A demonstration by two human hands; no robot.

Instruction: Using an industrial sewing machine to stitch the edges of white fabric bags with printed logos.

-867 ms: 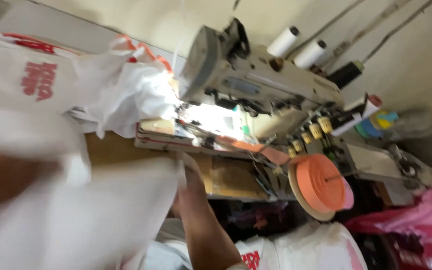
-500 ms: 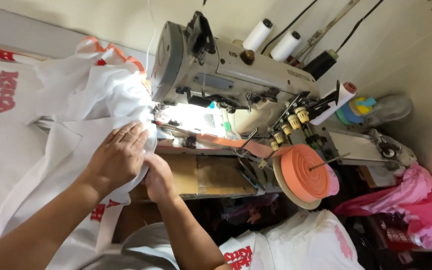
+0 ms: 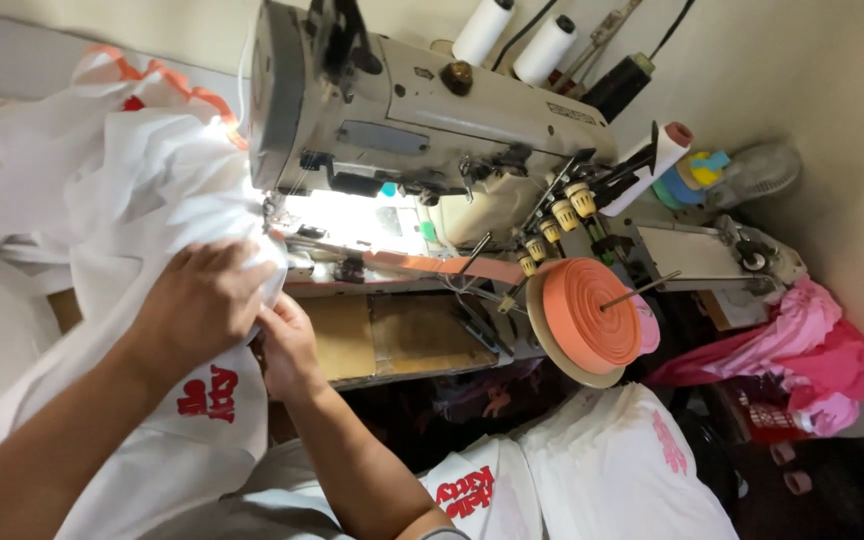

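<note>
A white garment [image 3: 122,200] with red print and orange trim is bunched at the needle end of a grey industrial sewing machine [image 3: 402,120]. My left hand [image 3: 202,305] lies over the cloth with its fingers curled on a fold just before the lit needle area. My right hand [image 3: 287,345] sits directly under it and pinches the same cloth at the table's front edge. An orange tape [image 3: 432,267] runs from the needle area to a flat orange tape roll [image 3: 587,315] on a spindle at the right.
Two white thread cones [image 3: 512,35] stand behind the machine. Folded white garments with red print [image 3: 592,470] lie low in front. A pink bundle [image 3: 802,350] and a small fan [image 3: 752,170] are at the right by the wall.
My left arm swung in from the left and its hand came down on the white cloth. Both hands have since moved the cloth slightly closer to the needle.
</note>
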